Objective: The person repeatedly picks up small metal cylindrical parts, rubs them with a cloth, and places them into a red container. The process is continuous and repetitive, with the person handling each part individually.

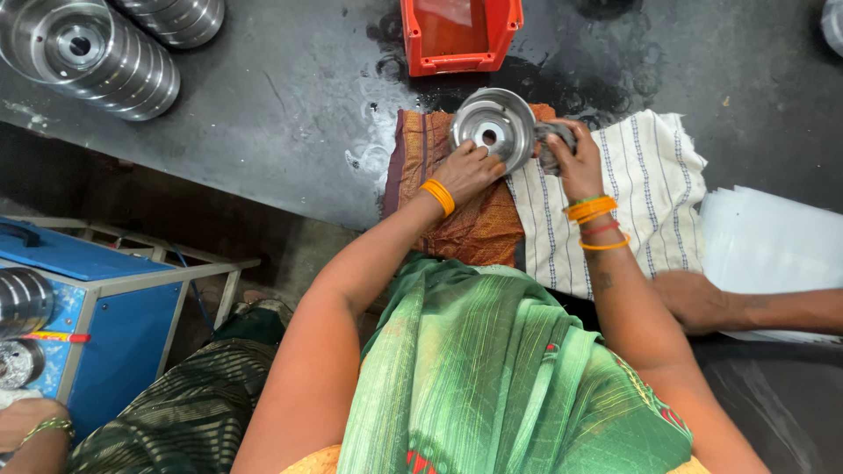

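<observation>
One steel disc (pixel 492 130) gripped by left hand (pixel 468 169), right hand (pixel 575 162) clutching grey pad (pixel 551 140)

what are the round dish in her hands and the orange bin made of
Round silver dish, held by the left hand: likely polished steel, with bright mirror-like glints. Orange rectangular bin: apparently moulded plastic, with a uniform colour, dull sheen and rounded rim.

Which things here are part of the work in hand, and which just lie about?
In hand: left hand on steel bowl; right hand with grey scrubber; cloths underneath.
Lying about: orange bin, stacked steel bowls, blue machine, white sheets.
</observation>
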